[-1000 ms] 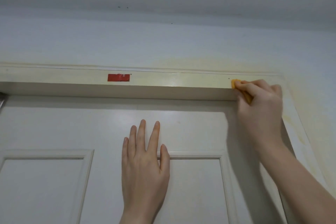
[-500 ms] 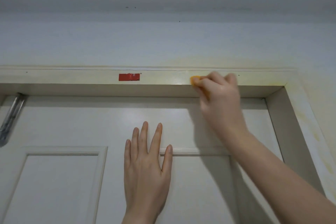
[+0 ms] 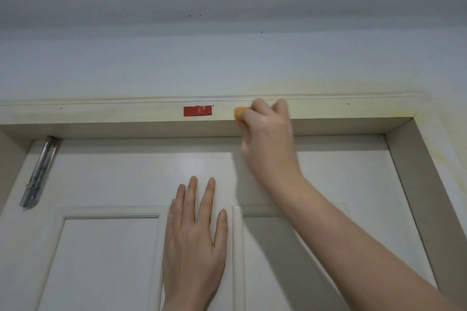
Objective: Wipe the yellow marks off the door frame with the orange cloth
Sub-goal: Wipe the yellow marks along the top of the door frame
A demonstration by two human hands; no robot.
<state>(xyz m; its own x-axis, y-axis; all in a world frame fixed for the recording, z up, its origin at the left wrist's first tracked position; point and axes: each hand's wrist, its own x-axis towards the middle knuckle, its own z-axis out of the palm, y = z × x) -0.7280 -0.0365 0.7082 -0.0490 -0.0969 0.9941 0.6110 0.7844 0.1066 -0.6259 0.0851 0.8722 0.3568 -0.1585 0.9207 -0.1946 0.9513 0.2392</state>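
My right hand (image 3: pixel 265 131) is raised to the top of the cream door frame (image 3: pixel 101 113) and is closed on a small orange cloth (image 3: pixel 238 112). Only the cloth's left end shows past my fingers, and it is pressed on the frame's face just right of a red tape patch (image 3: pixel 197 111). Faint yellow marks (image 3: pixel 394 112) stain the frame near its upper right corner and run down the right jamb. My left hand (image 3: pixel 194 240) lies flat on the white door, fingers spread, holding nothing.
A metal door-closer arm (image 3: pixel 38 171) hangs at the door's upper left corner. The white door (image 3: pixel 113 171) has raised panel mouldings. Wall and ceiling fill the space above the frame, with a yellowish tint on the wall at right.
My right hand has slid the cloth leftwards along the top frame, from near the right corner to just beside the red tape. My left hand has stayed flat on the door.
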